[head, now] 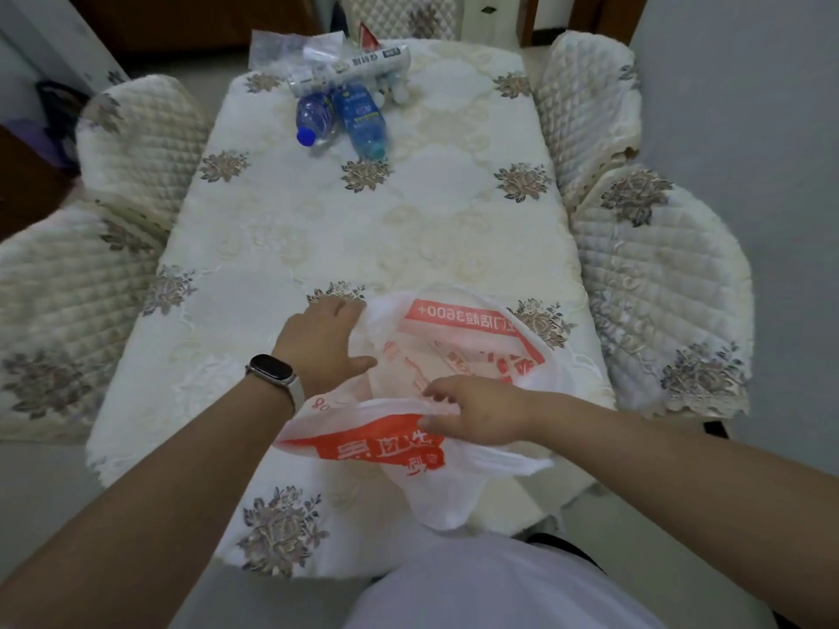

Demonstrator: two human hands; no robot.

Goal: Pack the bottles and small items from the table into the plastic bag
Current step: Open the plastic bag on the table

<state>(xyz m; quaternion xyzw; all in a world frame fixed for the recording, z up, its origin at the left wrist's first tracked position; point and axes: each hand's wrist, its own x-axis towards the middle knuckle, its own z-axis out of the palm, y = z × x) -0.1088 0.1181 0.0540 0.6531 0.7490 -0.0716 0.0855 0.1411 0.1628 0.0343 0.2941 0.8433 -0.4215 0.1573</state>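
A white plastic bag (454, 347) with orange print lies near the table's front edge, its mouth spread wide. My left hand (322, 345) grips the bag's left rim. My right hand (472, 413) pinches the near rim. At the far end of the table lie two blue bottles, one with a blue cap (315, 118) and one with a blue label (363, 120). Behind them rests a white tube-shaped pack (349, 70) and a clear plastic packet (290, 47) with small items.
The table (281, 229) wears a cream cloth with floral embroidery. Quilted chairs stand on the left (136, 138) and right (590, 102), with two more nearer me (663, 283). A smartwatch sits on my left wrist.
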